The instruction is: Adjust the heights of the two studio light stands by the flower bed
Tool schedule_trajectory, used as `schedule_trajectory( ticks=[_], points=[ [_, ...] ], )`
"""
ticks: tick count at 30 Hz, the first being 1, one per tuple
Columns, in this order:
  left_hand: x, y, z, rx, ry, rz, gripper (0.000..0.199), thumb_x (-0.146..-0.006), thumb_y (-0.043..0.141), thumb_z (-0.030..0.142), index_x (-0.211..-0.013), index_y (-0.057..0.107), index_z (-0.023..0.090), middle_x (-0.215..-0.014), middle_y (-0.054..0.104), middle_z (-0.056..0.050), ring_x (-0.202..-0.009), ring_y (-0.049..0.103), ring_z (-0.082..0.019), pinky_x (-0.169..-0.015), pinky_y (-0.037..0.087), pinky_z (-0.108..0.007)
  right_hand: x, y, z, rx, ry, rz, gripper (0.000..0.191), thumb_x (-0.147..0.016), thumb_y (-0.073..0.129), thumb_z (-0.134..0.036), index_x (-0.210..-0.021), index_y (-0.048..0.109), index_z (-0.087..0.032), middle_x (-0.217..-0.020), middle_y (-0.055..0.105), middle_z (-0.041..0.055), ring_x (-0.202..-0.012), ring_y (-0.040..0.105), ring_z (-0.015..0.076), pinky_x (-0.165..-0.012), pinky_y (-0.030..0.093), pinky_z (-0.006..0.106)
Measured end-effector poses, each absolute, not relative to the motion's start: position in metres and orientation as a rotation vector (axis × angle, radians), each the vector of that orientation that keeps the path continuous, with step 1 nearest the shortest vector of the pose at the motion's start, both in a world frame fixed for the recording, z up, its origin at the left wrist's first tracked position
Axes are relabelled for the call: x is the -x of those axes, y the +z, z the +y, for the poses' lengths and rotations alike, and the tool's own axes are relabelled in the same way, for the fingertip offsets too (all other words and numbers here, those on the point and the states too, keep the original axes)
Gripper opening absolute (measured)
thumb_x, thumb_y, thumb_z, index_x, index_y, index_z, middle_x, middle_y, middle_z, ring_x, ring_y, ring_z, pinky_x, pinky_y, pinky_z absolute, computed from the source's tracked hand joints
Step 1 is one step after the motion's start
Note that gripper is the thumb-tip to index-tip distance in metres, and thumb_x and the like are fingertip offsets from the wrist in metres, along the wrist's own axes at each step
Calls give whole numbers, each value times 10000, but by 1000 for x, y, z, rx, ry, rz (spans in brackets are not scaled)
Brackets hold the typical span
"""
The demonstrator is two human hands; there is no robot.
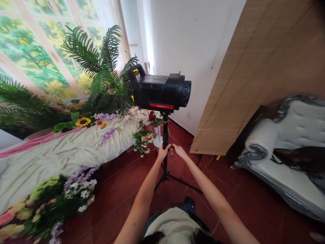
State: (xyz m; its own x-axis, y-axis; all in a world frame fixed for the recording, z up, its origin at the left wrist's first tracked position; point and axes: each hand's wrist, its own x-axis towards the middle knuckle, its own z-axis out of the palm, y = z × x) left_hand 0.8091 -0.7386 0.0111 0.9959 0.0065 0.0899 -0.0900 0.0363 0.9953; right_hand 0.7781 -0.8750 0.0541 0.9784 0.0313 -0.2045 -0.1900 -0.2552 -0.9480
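Note:
A black studio light with a red label sits on top of a black stand, whose legs spread on the floor. My left hand is wrapped round the stand's pole below the light. Just to the right, my right hand has its fingers closed at a small dark knob or lever that sticks out from the pole. The light's front end points right. Both forearms reach up from the bottom of the view.
A bed with a cream blanket, flowers and palm leaves are at the left. A woven panel leans at the right, beside a white tufted sofa. Red floor tiles surround the stand.

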Motion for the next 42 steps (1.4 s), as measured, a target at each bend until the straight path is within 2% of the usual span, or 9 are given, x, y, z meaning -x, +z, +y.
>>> schedule_trajectory(
  ticks=[4,11,21,28,31,33,36,39,42],
  points=[
    [-812,6,-740,-1528,77,-87,400,-677,642,499,-850,627,139,-806,662,-56,-712,606,-163,-713,489,-294,-762,59,-882,2254,-257,-86,333,-864,428,-543,-842,597,-257,-774,661,7,-723,613,171,-597,411,233],
    [-812,8,-736,-1540,76,-85,437,-635,658,545,-818,620,150,-777,651,-55,-730,600,-177,-722,482,-296,-765,63,-890,2499,-385,-388,305,-900,415,-482,-852,603,-247,-832,623,54,-843,583,187,-660,426,237],
    [-812,5,-736,-1491,7,-104,431,-716,588,550,-868,587,147,-778,637,-50,-694,600,-155,-690,495,-279,-778,42,-879,2235,-305,-342,443,-924,296,-463,-775,626,-209,-699,652,33,-638,606,181,-662,454,263],
    [-791,-6,-733,-1492,130,-83,412,-778,555,485,-1051,563,177,-1021,642,-78,-952,598,-174,-900,441,-312,-776,35,-866,2042,-350,-152,415,-879,368,-480,-860,680,-208,-818,709,45,-761,650,229,-734,500,321],
    [-762,-36,-717,-1494,142,-30,448,-725,623,465,-1057,555,172,-1087,623,-97,-1023,581,-185,-941,423,-345,-772,36,-862,2064,-347,-106,451,-888,335,-489,-825,674,-199,-744,693,39,-730,644,210,-739,501,307],
    [-732,-65,-698,-1514,61,86,456,-639,691,467,-962,584,164,-991,650,-95,-961,610,-199,-891,460,-361,-770,37,-859,2100,-337,-63,485,-896,305,-496,-804,669,-189,-692,676,35,-687,631,197,-727,501,300],
    [-673,-112,-656,-1518,-159,319,391,-543,725,487,-757,597,186,-754,665,-60,-725,654,-208,-674,525,-353,-767,36,-854,2108,-342,0,473,-891,325,-498,-856,676,-183,-720,684,41,-715,639,200,-757,501,312],
    [-608,-150,-604,-1526,-357,509,359,-511,688,519,-632,588,197,-571,631,-47,-531,633,-204,-524,509,-332,-765,33,-849,2091,-364,52,451,-892,342,-487,-939,678,-190,-872,706,63,-872,651,220,-857,478,347],
    [-546,-174,-544,-1569,-368,658,320,-475,670,490,-593,576,208,-546,629,-31,-542,652,-209,-490,506,-307,-762,28,-845,2106,-375,107,439,-897,342,-484,-1017,666,-213,-1065,676,75,-1060,598,231,-974,406,388]
  ],
)
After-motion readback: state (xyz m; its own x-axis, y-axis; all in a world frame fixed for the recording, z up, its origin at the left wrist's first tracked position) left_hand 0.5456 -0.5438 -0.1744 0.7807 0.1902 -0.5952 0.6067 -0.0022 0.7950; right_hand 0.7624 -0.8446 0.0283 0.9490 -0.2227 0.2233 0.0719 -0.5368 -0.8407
